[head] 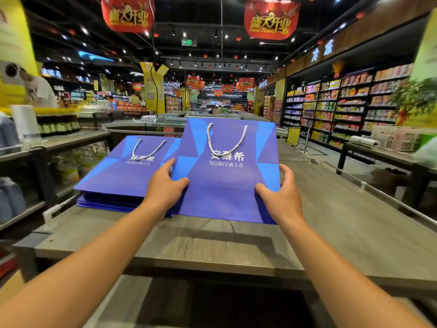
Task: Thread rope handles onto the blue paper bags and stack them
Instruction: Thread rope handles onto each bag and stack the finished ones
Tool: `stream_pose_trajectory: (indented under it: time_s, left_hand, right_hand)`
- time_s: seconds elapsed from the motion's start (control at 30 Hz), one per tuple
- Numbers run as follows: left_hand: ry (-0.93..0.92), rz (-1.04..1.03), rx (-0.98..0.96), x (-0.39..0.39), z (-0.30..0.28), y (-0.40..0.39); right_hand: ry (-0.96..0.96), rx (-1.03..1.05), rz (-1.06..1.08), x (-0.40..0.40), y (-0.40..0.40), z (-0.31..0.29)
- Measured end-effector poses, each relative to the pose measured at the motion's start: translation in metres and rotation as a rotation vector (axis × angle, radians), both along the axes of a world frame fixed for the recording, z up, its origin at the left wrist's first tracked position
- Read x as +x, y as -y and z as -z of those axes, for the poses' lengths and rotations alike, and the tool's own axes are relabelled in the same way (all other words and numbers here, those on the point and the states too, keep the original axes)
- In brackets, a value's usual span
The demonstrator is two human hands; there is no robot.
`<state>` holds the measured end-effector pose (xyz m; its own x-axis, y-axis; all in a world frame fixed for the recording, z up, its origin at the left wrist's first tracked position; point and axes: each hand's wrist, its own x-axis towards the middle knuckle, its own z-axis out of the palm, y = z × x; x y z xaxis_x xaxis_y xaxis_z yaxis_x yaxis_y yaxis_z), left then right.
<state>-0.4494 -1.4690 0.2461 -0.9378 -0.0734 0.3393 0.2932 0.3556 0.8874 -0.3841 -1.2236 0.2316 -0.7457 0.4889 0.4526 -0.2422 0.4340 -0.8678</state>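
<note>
Head view, flat blue bag (227, 183), white rope handle (225, 140)

Two bare forearms run up from the bottom corners of the view, each ending in a bare hand: the left hand (165, 185) and the right hand (282, 195). No sleeve shows on either arm as far as the frame's lower edge. Wrists and fingers carry no watch, ring, band or glove. The nails that show are short and plain. Both arms look slim, widened by the wide lens near the frame's bottom
</note>
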Motion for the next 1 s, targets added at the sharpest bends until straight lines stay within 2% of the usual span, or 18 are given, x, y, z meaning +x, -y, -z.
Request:
stream_pose_trajectory:
  time_s: [0.17, 0.43, 0.57, 0.83, 1.0]
  left_hand:
    - [0.012, -0.041, -0.017, -0.023, -0.010, 0.024]
    - [-0.001, -0.066, -0.040, -0.124, -0.020, 0.039]
    - [0.121, -0.061, -0.051, -0.162, -0.036, 0.048]
    - [0.229, -0.041, -0.131, -0.182, -0.099, 0.110]
    - [0.288, 0.011, -0.174, -0.177, -0.111, 0.171]
  right_hand:
    - [0.004, -0.004, -0.013, -0.023, 0.027, -0.009]
    - [0.041, 0.025, 0.023, -0.126, 0.044, -0.022]
    - [0.101, 0.067, 0.039, -0.158, 0.055, -0.044]
    - [0.229, 0.072, 0.069, -0.176, 0.127, -0.109]
    - [0.282, 0.084, 0.074, -0.165, 0.186, -0.131]
